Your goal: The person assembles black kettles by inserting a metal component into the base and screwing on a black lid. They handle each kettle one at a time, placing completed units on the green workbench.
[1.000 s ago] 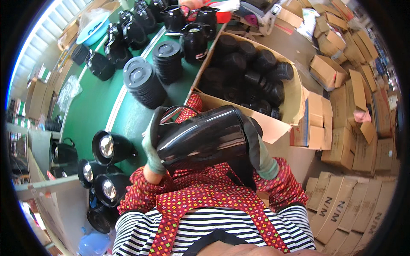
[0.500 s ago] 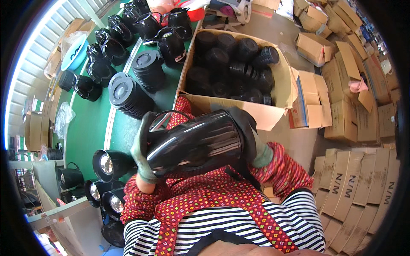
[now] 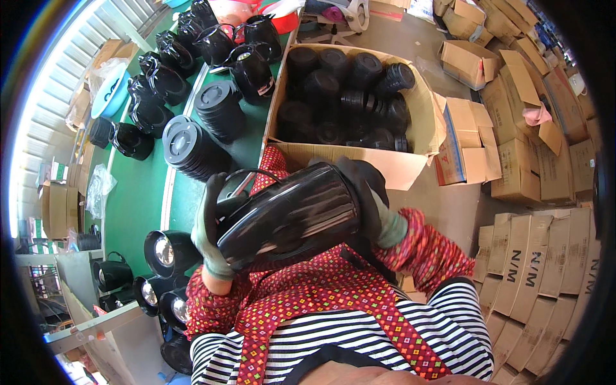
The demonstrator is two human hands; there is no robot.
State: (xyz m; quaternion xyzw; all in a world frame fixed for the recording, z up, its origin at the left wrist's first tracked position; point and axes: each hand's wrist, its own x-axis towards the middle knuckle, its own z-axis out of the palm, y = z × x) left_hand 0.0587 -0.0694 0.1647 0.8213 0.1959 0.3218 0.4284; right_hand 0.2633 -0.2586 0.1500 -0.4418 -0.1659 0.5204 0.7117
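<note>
A glossy black electric kettle (image 3: 295, 215) lies on its side in front of my body, held between both gloved hands. My left hand (image 3: 208, 224), in a grey-green glove, is closed around the kettle's left end by the handle and rim. At the wider right end, my right hand (image 3: 369, 202) wraps round with its dark-palmed glove. What lies under that palm is hidden. Stacks of round black bases (image 3: 196, 144) stand on the green table (image 3: 128, 199) just beyond my left hand. Several open black kettle bodies (image 3: 168, 250) with shiny metal insides lie left of my elbow.
Rows of black kettles (image 3: 170, 80) stand on the table's far left. An open carton (image 3: 359, 157) full of round black parts is ahead, beside the table edge. Flattened cartons (image 3: 523, 269) are stacked at my right, with more boxes (image 3: 513, 167) behind. A blue basin (image 3: 110, 90) sits at far left.
The kettle has tilted slightly, its right end a little higher, and both hands have shifted with it. They keep their hold. The whole view has moved a little.
</note>
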